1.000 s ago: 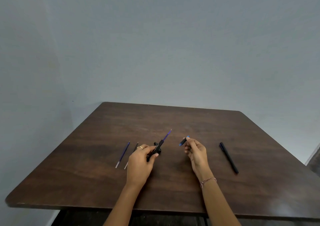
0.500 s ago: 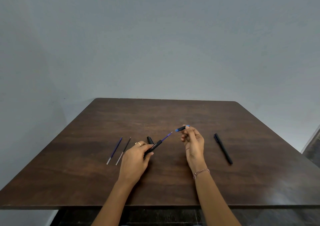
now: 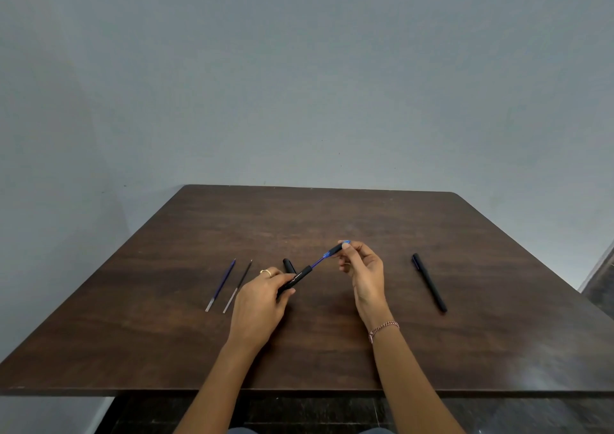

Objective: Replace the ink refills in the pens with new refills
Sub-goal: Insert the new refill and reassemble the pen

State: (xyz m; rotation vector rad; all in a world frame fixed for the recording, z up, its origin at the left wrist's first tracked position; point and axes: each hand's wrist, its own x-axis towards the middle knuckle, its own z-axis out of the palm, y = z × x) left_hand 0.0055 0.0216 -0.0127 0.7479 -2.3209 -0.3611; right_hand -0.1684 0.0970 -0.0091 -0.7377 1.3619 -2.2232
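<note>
Dark wood tabletop (image 3: 465, 350), grey wall (image 3: 299, 84). At 9 o'clock of the hands: two spare refills (image 3: 221, 284). The left hand (image 3: 259, 304) grips the pen barrel (image 3: 297, 279); the right hand (image 3: 363, 274) pinches the nose section (image 3: 335, 249) at 2 o'clock. The exposed refill (image 3: 317, 262) looks light, thin, probably bendy; hold the rigid barrel.

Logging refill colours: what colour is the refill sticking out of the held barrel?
Blue. The refill, leaving the barrel, shows in head view.
</note>
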